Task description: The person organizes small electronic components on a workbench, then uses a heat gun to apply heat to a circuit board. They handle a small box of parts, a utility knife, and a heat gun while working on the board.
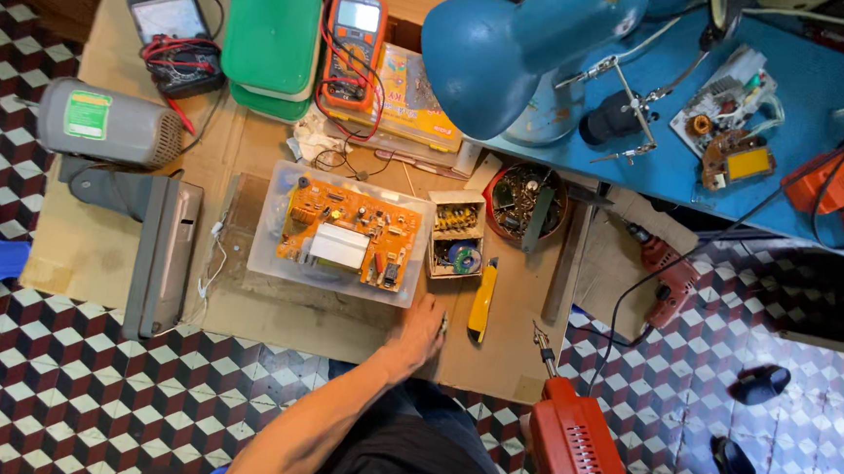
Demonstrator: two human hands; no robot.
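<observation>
**Hand at the circuit board tray**

Head view: the left hand rests just below the clear tray holding the orange circuit board, fingers together on a small object. The yellow knife lies right of the tray.

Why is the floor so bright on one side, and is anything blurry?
Head view: daylight whitens the tiled floor at lower right; the circuit board is evenly lit and sharp; the left hand looks slightly soft; the table edges bend a little.
</observation>
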